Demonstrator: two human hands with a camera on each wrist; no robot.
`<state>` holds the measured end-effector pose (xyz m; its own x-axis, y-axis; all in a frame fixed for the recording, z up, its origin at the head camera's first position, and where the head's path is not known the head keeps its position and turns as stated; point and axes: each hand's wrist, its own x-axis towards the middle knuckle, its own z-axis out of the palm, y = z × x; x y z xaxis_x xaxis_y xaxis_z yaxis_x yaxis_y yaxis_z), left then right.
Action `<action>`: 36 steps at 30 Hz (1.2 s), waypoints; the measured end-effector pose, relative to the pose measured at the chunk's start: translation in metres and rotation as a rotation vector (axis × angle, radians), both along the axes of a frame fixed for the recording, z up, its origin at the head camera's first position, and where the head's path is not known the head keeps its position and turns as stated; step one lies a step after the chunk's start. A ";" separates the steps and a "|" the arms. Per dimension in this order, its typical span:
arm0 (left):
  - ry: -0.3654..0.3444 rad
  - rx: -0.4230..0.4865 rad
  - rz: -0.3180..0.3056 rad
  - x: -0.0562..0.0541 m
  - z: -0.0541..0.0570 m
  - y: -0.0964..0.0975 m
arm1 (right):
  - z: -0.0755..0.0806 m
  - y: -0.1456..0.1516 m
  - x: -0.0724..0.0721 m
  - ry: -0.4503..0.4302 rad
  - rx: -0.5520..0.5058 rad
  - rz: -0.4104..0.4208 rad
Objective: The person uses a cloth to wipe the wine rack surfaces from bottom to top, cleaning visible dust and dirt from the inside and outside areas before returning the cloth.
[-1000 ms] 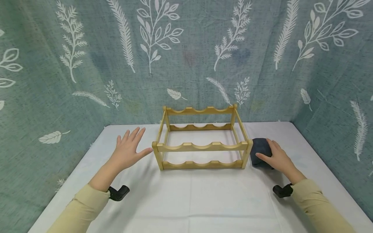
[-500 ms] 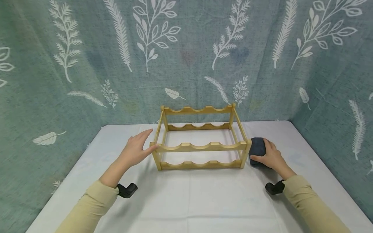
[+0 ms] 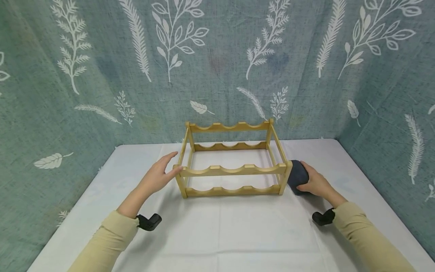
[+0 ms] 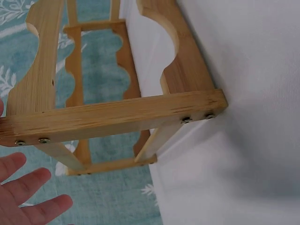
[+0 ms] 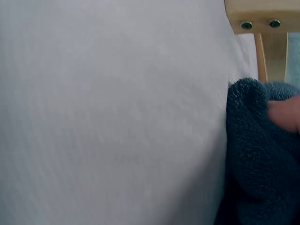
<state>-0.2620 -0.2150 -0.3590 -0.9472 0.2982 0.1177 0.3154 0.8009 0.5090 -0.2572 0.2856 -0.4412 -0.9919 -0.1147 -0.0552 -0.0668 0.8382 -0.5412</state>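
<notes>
A light wooden rack (image 3: 215, 171) with scalloped rails stands on the white-covered table. By its front left corner is my left hand (image 3: 154, 179), thumb at the top corner in the head view. The left wrist view shows those fingers (image 4: 30, 187) spread and fairly straight beside the rack's end bar (image 4: 112, 115); any contact is unclear. At the rack's right end, my right hand (image 3: 317, 184) grips a bunched dark blue towel (image 3: 296, 174). In the right wrist view the thumb (image 5: 287, 114) presses into its fluffy pile; the other fingers are out of sight there.
White cloth (image 3: 217, 230) covers the table in front of the rack and to both sides. A teal curtain (image 3: 217, 87) with white leaf prints hangs behind and along the sides. Black wrist mounts (image 3: 149, 222) sit below both hands.
My left hand has moved right to the rack's corner, its fingers drawing closer together. My right hand has taken hold of the towel, which now lies slightly further left, by the rack's end.
</notes>
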 end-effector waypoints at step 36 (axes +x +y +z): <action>-0.079 0.088 -0.046 -0.003 -0.001 -0.006 | 0.014 -0.001 0.018 -0.092 -0.072 0.038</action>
<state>-0.2655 -0.2206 -0.3603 -0.9402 0.3332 0.0711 0.3070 0.7380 0.6010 -0.2389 0.2848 -0.4274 -0.9778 -0.1592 -0.1365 -0.0449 0.7946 -0.6055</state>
